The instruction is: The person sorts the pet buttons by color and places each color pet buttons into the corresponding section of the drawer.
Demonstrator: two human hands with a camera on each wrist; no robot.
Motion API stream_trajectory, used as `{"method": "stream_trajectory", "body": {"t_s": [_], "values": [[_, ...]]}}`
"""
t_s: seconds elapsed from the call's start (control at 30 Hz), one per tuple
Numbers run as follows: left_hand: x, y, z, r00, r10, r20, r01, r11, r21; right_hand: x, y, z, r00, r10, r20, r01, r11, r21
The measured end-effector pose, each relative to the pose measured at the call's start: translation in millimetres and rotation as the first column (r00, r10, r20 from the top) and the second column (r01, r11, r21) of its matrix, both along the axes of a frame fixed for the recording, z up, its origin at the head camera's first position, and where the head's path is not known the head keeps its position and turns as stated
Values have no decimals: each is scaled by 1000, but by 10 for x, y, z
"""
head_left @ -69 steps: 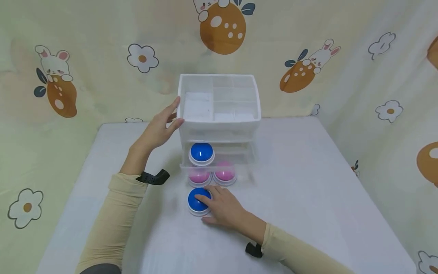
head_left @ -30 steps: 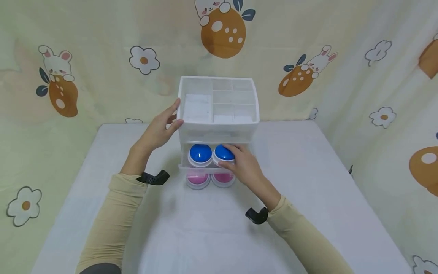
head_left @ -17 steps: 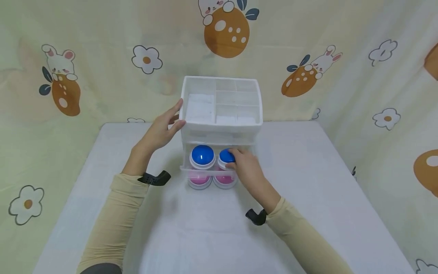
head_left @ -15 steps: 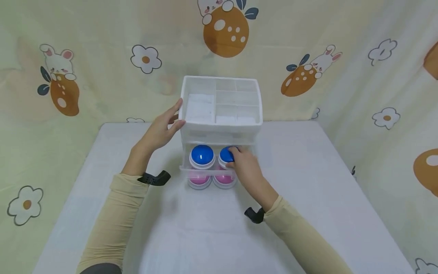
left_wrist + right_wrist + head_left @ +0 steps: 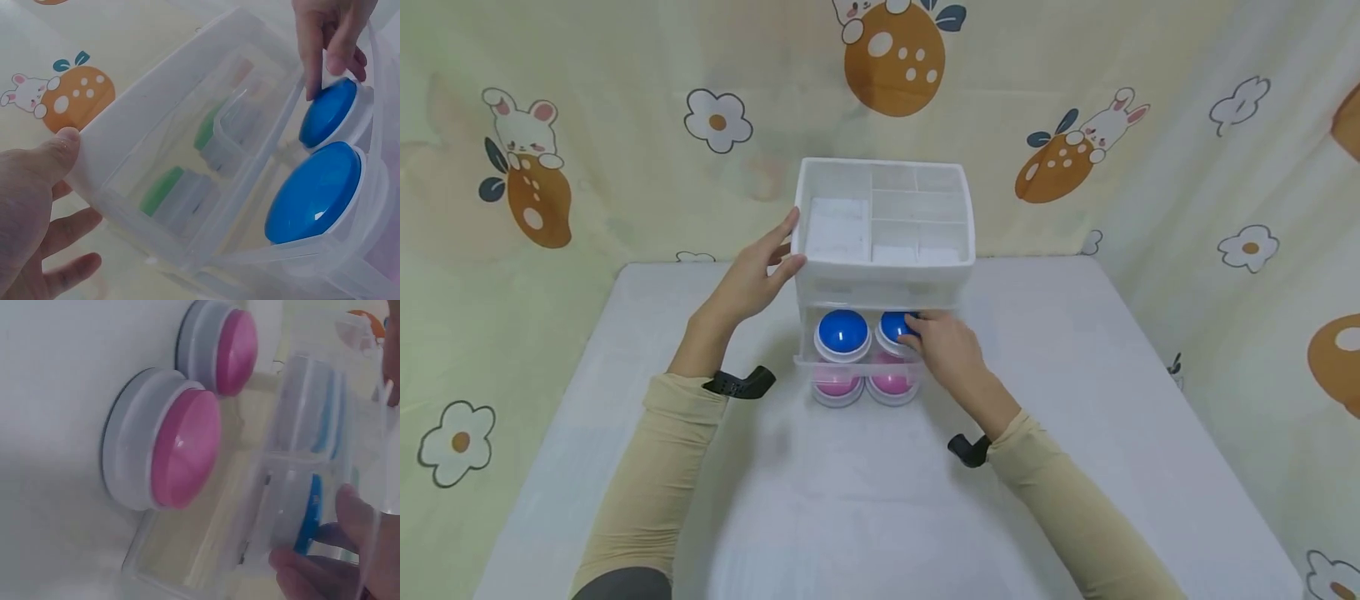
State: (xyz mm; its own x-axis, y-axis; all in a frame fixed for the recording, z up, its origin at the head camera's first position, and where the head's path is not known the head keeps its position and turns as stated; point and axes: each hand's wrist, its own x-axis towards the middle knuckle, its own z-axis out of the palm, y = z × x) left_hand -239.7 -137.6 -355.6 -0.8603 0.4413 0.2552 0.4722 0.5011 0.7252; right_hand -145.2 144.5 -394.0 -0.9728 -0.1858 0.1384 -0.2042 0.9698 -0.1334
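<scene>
A white plastic organizer with drawers [image 5: 883, 287] stands at the table's back, its clear lower drawer [image 5: 925, 371] pulled out. Two push buttons with white bases lie in that drawer: a left blue button [image 5: 842, 332] and a right blue button [image 5: 895, 325]. My left hand [image 5: 748, 279] rests against the organizer's left side, thumb at the front corner, other fingers spread. My right hand [image 5: 951, 346] reaches into the drawer, fingers and thumb at the right blue button's edge. In front of and below the drawer, two pink buttons [image 5: 187, 450] sit on the table, partly seen through the drawer front.
The organizer's top tray [image 5: 838, 229] has several divided compartments. Through the clear upper drawer, two green-topped buttons [image 5: 164, 190] show in the left wrist view. A patterned curtain [image 5: 625, 192] hangs behind the white table [image 5: 850, 533].
The right hand has carried a blue button from the table into the drawer, beside the other blue one. Over the last half second that button has shifted slightly backward. The left hand has stayed in place.
</scene>
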Motion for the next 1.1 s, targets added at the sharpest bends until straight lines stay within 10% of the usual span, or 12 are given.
{"method": "stream_trajectory", "body": {"t_s": [0.1, 0.2, 0.3, 0.57, 0.77, 1.1], "values": [[-1, 7, 4, 1000, 1, -2, -1, 1000, 3, 117, -11, -43, 985, 82, -152, -94, 993, -71], [10, -1, 9, 1000, 4, 5, -4, 1000, 5, 292, -115, -131, 923, 233, -305, -276, 955, -107], [23, -12, 10, 1000, 13, 14, -13, 1000, 3, 426, -265, -232, 874, 399, -278, -436, 896, -82], [20, 9, -9, 1000, 6, 23, -7, 1000, 28, 283, -399, -404, 959, 278, -53, -281, 958, -50], [17, -21, -28, 1000, -2, 7, 1, 999, 39, 33, -393, -457, 955, 280, -95, -289, 953, -95], [-23, 5, -68, 999, -25, -25, 27, 998, 50, -383, -269, -465, 978, 198, 69, -182, 966, -185]]}}
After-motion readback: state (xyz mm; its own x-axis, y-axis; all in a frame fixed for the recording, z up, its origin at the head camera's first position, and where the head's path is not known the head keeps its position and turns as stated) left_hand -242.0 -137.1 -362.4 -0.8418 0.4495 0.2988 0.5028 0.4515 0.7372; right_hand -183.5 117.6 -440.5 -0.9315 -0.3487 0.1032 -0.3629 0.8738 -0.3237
